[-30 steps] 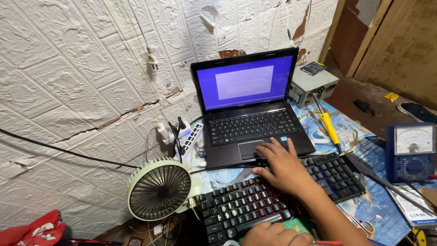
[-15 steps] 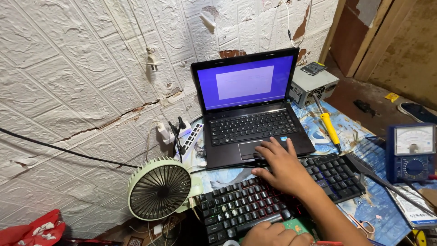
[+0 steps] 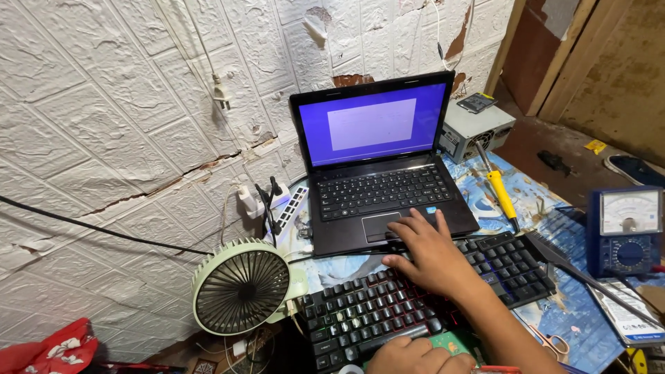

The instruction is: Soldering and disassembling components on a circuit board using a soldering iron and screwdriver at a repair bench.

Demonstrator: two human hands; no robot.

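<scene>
My right hand (image 3: 431, 257) lies palm down with fingers spread, over the far rows of a black backlit keyboard (image 3: 360, 315). Its fingertips reach the front edge and touchpad of an open black laptop (image 3: 384, 190), whose screen shows a pale window on blue. It holds nothing. My left hand (image 3: 414, 357) shows only partly at the bottom edge, resting at the keyboard's near side beside a small green circuit board (image 3: 451, 343). Its fingers are cut off by the frame.
A pale green desk fan (image 3: 241, 287) stands left of the keyboard, with a white power strip (image 3: 285, 208) behind it. A yellow-handled screwdriver (image 3: 501, 194), a grey power supply box (image 3: 476, 130) and a blue analog meter (image 3: 627, 232) sit at the right. A white textured wall runs along the left.
</scene>
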